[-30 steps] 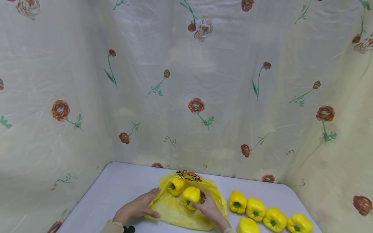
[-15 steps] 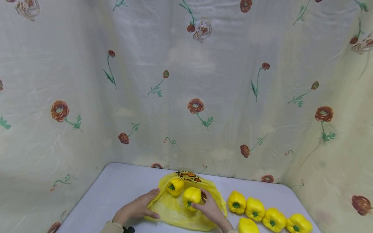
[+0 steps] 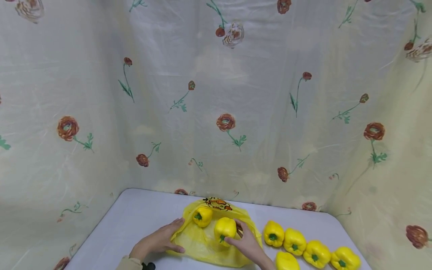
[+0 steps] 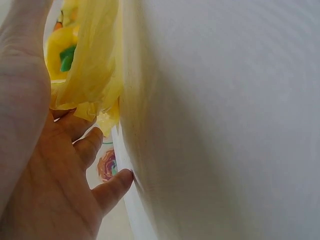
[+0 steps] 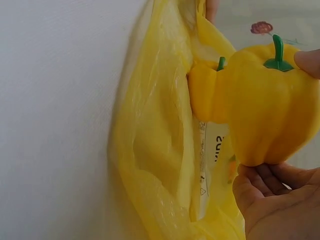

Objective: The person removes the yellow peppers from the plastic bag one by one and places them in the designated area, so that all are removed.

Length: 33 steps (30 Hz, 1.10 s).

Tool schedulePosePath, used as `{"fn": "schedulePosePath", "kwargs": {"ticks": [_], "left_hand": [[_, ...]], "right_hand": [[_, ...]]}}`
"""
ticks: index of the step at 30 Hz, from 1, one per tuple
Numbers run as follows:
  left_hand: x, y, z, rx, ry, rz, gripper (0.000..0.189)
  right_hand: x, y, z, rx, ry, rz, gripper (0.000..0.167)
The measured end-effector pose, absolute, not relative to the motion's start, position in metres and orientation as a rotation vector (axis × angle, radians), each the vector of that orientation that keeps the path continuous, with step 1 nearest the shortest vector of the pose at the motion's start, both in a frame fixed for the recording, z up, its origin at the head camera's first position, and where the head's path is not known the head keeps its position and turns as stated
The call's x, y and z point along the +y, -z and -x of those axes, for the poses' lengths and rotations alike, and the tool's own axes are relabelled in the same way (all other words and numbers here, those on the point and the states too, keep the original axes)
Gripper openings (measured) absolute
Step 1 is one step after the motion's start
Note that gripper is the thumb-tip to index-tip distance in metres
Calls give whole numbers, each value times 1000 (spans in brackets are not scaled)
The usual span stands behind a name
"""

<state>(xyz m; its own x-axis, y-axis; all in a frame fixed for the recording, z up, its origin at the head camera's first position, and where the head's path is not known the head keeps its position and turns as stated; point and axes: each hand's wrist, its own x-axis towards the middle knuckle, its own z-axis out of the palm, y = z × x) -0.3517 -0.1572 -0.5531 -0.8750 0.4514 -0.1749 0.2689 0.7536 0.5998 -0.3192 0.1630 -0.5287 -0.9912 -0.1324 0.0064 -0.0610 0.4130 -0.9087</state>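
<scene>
A yellow bell pepper [image 3: 225, 228] with a green stem is gripped by my right hand [image 3: 248, 243], thumb beside the stem and fingers at the far end. It is over the open mouth of a thin yellow plastic bag [image 3: 193, 244]. Farther back inside the bag lies another yellow bell pepper [image 3: 203, 216]. My left hand [image 3: 160, 240] is at the bag's left edge with its fingers extended and spread. In the left wrist view, its fingers [image 4: 89, 147] touch the bag's rim. The right wrist view shows the held pepper [image 5: 272, 105] close up, partly covering the pepper behind it.
To the right of the bag, several yellow bell peppers [image 3: 294, 240] lie in a slanting row on the white table [image 3: 148, 204]. One more pepper [image 3: 287, 261] sits in front of them, cut off by the frame. Flower-printed curtains [image 3: 256, 150] surround the table's back and sides.
My right hand has shifted slightly to the right with the pepper, widening the gap to the pepper inside the bag. The left hand and the bag have barely moved.
</scene>
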Motion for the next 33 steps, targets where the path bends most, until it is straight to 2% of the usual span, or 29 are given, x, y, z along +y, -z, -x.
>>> {"fn": "schedulePosePath", "kwargs": {"ticks": [11,20,28,33], "left_hand": [[-155,552,352,2645,-829,-541,110],[-156,552,351,2640,-836,-551,109],[-155,554,353,2631,-829,-522,110],[-156,554,353,2641,-827,-529,110]], "right_hand": [[171,524,308,2588,1655,211,88],[180,519,296,2610,1584,224,94],[190,513,283,2600,1563,272,90],[200,511,274,2588,1553,192,90]]}}
